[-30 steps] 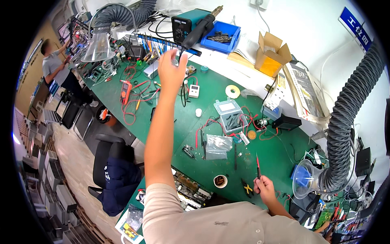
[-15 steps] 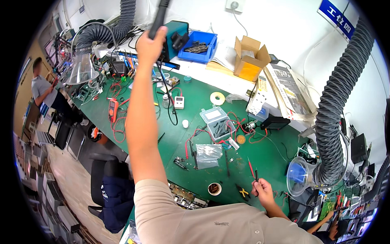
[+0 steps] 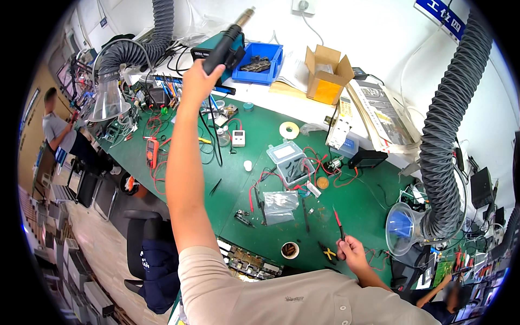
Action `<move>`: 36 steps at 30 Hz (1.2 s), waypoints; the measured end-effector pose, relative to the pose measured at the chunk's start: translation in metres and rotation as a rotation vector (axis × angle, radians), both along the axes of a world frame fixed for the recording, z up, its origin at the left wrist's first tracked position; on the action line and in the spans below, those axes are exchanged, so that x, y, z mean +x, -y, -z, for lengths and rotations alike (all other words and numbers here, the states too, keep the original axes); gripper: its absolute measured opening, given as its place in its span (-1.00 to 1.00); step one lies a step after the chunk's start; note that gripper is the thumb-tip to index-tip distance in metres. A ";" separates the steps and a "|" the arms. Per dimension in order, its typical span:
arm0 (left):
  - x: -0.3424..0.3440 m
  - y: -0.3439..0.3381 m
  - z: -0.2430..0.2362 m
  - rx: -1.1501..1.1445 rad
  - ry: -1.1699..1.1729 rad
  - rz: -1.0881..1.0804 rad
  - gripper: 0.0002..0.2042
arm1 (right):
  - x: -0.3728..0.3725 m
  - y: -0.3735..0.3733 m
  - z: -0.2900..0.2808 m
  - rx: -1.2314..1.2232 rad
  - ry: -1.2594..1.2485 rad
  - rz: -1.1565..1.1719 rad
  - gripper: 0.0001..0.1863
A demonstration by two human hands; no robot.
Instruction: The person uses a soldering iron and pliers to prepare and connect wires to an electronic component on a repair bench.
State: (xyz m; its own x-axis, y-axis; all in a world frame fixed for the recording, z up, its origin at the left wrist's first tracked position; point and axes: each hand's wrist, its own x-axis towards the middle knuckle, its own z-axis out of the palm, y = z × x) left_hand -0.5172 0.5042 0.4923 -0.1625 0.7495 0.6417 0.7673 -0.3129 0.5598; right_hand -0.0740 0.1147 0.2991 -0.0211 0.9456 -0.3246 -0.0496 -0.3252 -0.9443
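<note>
your left hand (image 3: pixel 201 81) is wrapped around the lower end of the heat gun (image 3: pixel 223 50), which rises up and right beyond it; it would be wise to aim the nozzle (image 3: pixel 246 17) well away from the blue tray (image 3: pixel 278 58), right of that hand, and let the cord (image 3: pixel 220 158) below hang free; your right hand (image 3: pixel 351 250) is clamped on the red probe (image 3: pixel 338 219); steer its point clear of the pliers (image 3: pixel 327 252), just left of that hand
</note>
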 end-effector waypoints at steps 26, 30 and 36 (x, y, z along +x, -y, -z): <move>-0.076 0.009 0.056 -0.579 0.465 0.387 -0.55 | 0.010 -0.002 0.022 0.059 0.033 -0.031 -0.83; -0.097 -0.025 0.092 -0.439 0.522 0.304 -0.60 | 0.003 -0.006 0.017 0.046 0.028 -0.045 -0.83; -0.083 -0.086 0.134 -0.181 0.340 0.188 -0.51 | -0.001 -0.009 0.013 0.044 0.049 -0.052 -0.84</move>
